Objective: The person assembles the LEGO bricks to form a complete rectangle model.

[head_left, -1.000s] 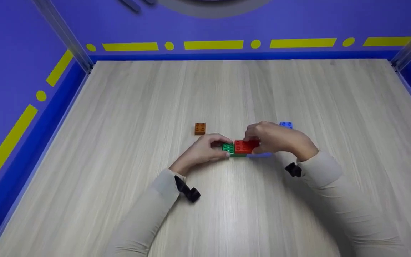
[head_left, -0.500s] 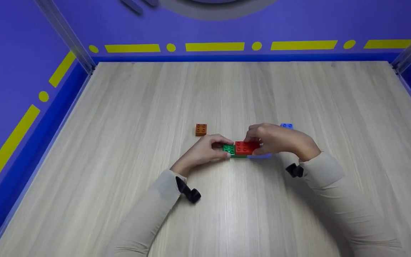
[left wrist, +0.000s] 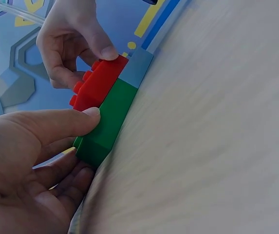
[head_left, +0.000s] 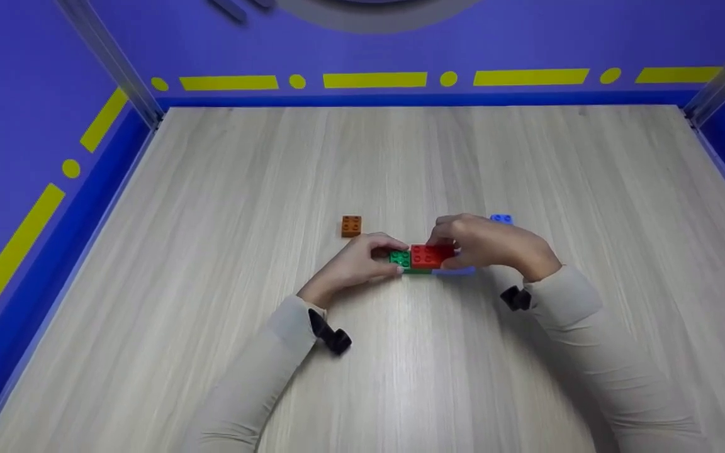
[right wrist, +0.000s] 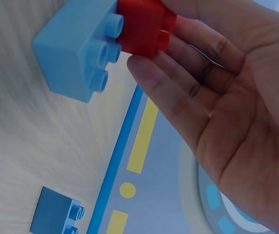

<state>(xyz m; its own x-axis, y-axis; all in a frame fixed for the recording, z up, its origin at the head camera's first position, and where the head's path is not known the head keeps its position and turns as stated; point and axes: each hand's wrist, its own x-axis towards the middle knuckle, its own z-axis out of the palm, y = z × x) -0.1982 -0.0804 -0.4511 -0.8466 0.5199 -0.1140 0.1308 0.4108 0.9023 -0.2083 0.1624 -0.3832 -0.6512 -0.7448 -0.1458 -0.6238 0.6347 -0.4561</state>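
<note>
A red toy brick (head_left: 425,256) sits on top of a green brick (left wrist: 111,122) and a light blue brick (right wrist: 68,48), which lie end to end on the table. It spans the seam between them. My left hand (head_left: 359,259) pinches the green brick's left end between thumb and fingers. From above, my right hand (head_left: 485,242) pinches the red brick by its two long sides. Green studs show left of the red brick in the head view, and bare blue studs show at the other end in the right wrist view.
On the wooden table (head_left: 262,189), a small orange brick (head_left: 351,226) lies beyond my left hand. A small blue brick (head_left: 501,219) lies behind my right hand, partly hidden by it. Blue walls with yellow marks (head_left: 375,80) border the table.
The view shifts slightly with the head. Both hands keep their hold on the bricks, and the bricks stay in the same arrangement.
</note>
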